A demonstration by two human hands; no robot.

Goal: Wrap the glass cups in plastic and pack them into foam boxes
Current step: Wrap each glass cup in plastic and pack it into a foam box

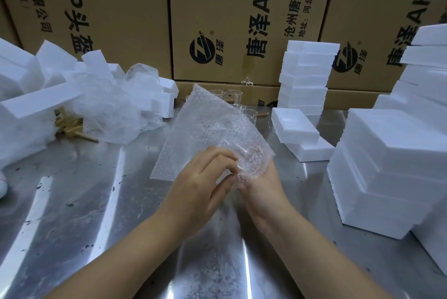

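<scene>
Steel table: scratched, glare streaks, dark specks scattered across it. Three cartons along back: left, middle, right, all brown with black Chinese print; round black logo on middle and right. Flat carton lying under them, at table's far edge. Tan sticks in loose heap at left. Brown rod far centre. White object cut off by left edge, cannot tell what.

Steel worktop, shiny, dark specks on it. Far left: jumbled heap of white foam pieces, with crumpled clear plastic against its right side and tan wooden sticks at its near edge. Far centre: glass cups upright, partly hidden. Right: stacked foam boxes near, a taller foam stack far, and an open foam box on a slab between them.
</scene>
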